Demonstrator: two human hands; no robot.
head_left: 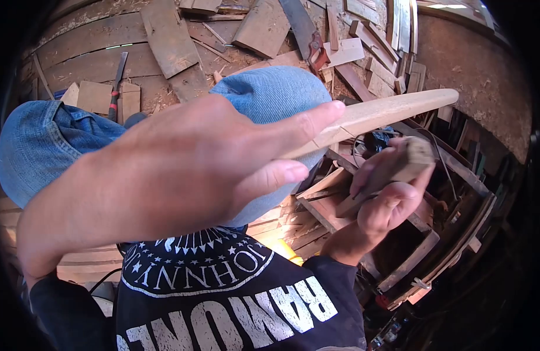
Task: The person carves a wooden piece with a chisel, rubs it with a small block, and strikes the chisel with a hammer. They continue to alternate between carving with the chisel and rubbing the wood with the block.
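My left hand [182, 158] reaches across from the left, back up, its index finger and thumb closed on a long, pale wooden piece [398, 108]. That piece tapers to a rounded tip at the right and has thin dark lines across it; its other end is hidden under the hand. Lower right, my right hand [393, 202] grips a small, blurred wooden block [415, 158], a little below the long piece and apart from it. Jeans-covered knees [276, 90] are behind the left hand.
A handsaw [302, 29] with a red handle lies among boards [167, 38] and shavings at the top. On the left is a chisel [117, 85] with a red and black handle. An open wooden box [407, 266] stands below the right hand, near cables.
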